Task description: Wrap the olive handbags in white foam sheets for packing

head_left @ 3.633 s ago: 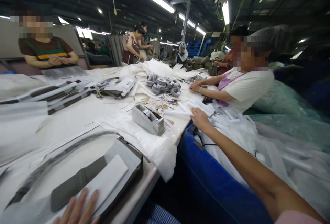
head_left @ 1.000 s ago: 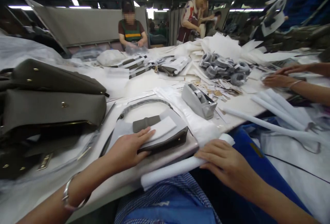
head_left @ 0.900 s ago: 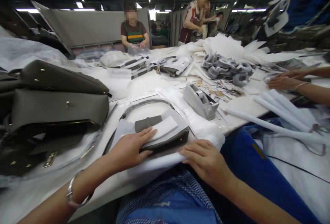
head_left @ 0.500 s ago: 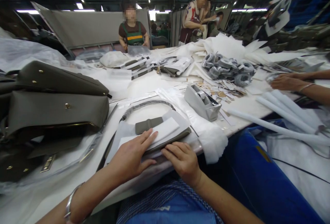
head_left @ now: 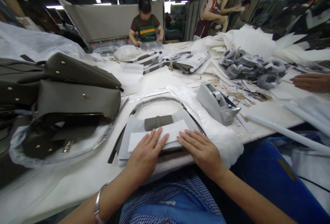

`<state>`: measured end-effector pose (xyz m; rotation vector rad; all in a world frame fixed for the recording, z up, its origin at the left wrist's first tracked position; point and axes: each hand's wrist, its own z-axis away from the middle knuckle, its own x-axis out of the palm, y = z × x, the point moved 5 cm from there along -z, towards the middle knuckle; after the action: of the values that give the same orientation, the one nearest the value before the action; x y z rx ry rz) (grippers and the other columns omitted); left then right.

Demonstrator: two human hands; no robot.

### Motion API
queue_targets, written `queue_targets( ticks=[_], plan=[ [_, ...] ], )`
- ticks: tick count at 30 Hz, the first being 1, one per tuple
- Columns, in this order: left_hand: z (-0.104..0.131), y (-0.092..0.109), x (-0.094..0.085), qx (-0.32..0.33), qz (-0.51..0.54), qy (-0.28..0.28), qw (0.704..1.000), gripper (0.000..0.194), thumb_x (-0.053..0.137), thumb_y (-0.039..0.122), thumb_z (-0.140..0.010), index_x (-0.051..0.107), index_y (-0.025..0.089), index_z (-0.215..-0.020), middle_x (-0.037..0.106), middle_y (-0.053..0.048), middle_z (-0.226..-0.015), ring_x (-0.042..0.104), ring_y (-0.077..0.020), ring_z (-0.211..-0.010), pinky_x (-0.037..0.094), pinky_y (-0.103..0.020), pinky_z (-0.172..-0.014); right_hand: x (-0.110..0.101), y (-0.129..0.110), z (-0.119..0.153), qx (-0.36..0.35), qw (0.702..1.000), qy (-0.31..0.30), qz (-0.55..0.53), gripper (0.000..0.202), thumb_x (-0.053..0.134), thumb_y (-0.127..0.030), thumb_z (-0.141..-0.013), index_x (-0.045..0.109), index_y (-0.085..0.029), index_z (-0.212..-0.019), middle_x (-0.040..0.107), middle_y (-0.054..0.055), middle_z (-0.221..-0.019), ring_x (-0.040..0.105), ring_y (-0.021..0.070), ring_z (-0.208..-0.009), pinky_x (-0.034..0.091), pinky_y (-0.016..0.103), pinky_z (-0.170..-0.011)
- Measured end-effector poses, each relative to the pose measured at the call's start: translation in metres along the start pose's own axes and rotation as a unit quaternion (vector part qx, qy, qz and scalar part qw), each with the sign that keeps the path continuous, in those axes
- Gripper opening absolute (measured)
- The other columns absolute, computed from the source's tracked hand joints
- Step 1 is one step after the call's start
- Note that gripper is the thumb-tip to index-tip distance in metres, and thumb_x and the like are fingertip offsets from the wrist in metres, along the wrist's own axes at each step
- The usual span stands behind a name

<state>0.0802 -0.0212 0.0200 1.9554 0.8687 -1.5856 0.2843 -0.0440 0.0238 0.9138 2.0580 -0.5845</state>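
The bag [head_left: 158, 122] is olive, the strip [head_left: 176, 130] white, the apron [head_left: 199, 189] blue-checked.

Piled handbags [head_left: 79, 97], tape rolls [head_left: 241, 69] and co-workers [head_left: 146, 28] show a factory workshop.

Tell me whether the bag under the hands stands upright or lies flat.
Flat: the bag lies low on the table, its strap looped out behind, left hand and right hand on top.

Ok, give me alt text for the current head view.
The person's left hand and right hand rest on an olive bag topped with white sheets. Other handbags lie at picture left; a grey tape dispenser and a blue bin stand at picture right.
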Motion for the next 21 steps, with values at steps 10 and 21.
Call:
queue_targets(
  ticks=[10,21],
  plan=[
    [-0.026,0.036,-0.011,-0.027,-0.051,-0.025,0.998,0.053,0.049,0.018,-0.094,0.042,0.015,-0.147,0.041,-0.019,-0.153,0.036,-0.0389,-0.142,0.036,-0.064,-0.110,0.004,-0.005,0.005,0.004,0.998,0.059,0.018,0.043,0.044,-0.013,-0.100,0.055,-0.025,-0.140,0.065,0.003,-0.134,0.058,0.0232,-0.127,0.048,0.047,-0.108],
    [-0.015,0.032,0.005,-0.014,-0.058,0.043,0.997,0.060,0.041,0.009,-0.096,0.033,0.025,-0.152,0.037,-0.007,-0.156,0.035,-0.0360,-0.143,0.039,-0.058,-0.110,-0.025,0.005,0.066,0.336,0.911,0.110,-0.214,0.027,0.060,-0.027,-0.093,0.069,-0.029,-0.119,0.075,0.005,-0.112,0.074,0.0257,-0.095,0.065,0.042,-0.084]
  ],
)
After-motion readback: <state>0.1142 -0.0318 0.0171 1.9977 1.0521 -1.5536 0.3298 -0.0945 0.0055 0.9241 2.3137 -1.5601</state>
